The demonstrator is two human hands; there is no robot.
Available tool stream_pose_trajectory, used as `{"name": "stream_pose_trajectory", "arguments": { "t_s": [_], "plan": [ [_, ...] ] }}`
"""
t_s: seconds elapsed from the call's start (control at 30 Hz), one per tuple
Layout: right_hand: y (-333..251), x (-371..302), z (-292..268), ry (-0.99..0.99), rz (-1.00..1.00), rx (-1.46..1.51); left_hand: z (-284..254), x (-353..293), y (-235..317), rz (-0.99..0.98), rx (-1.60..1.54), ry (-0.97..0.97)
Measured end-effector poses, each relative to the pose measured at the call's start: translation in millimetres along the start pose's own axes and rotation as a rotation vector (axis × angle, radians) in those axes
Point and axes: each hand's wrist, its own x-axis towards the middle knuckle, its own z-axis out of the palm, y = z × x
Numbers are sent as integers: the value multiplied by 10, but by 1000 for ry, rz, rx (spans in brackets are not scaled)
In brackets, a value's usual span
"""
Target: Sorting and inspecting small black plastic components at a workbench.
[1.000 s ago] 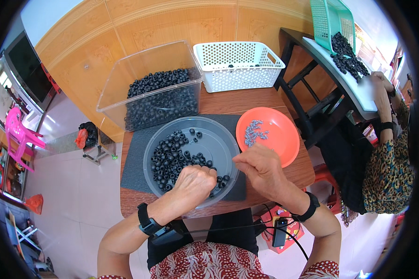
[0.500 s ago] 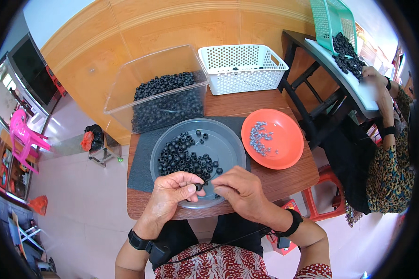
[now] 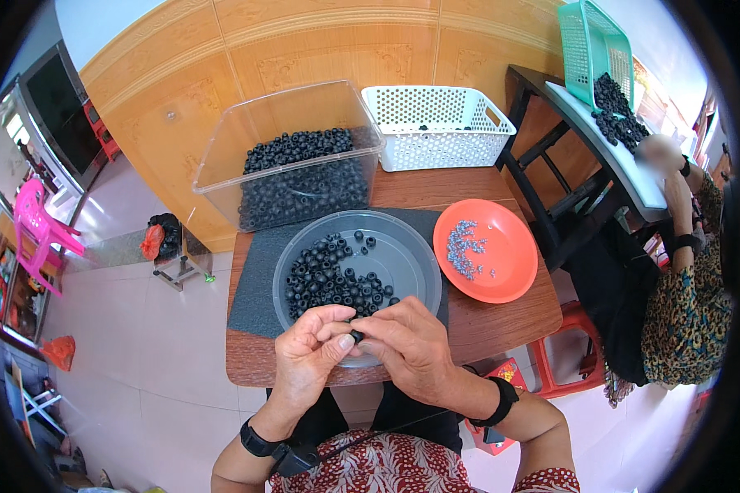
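Note:
Above the near edge of a round grey tray [image 3: 407,259], my left hand [image 3: 308,355] pinches one black bead-like piece [image 3: 356,336] with a hole. My right hand [image 3: 415,349] meets it there, its thumb and fingers closed together at the piece. Whatever those right fingertips hold is hidden or too small to make out. Many similar black pieces [image 3: 325,275] lie in the tray, mostly on its left side. To the right, an orange plate [image 3: 514,259] carries small shiny bits [image 3: 462,253].
Behind the tray stand a clear plastic bin [image 3: 222,193] of black pieces and a white perforated basket [image 3: 448,154]. A dark mat [image 3: 255,308] lies under the tray. At right, another person's hand [image 3: 677,191] is beside a table with a tipped green basket [image 3: 580,57].
My right hand has moved left and now meets the black piece in my left hand. The whole view has shifted slightly.

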Motion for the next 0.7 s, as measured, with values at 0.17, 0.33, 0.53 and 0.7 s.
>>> {"name": "stream_pose_trajectory", "arguments": {
  "t_s": [0.17, 0.33, 0.53, 0.7],
  "plan": [
    [16, 7, 30, 5, -105, -52, -6, -50, 24, 57, 104, -4],
    [14, -55, 56, 76, -180, -103, 3, -68, 66, -17, -3, 11],
    [25, -90, 32, 67, -262, -198, -14, -113, 86, -28, 37, -3],
    [34, -39, 75, 102, -294, -197, -1, -60, 107, -80, -49, -2]
  ]
}}
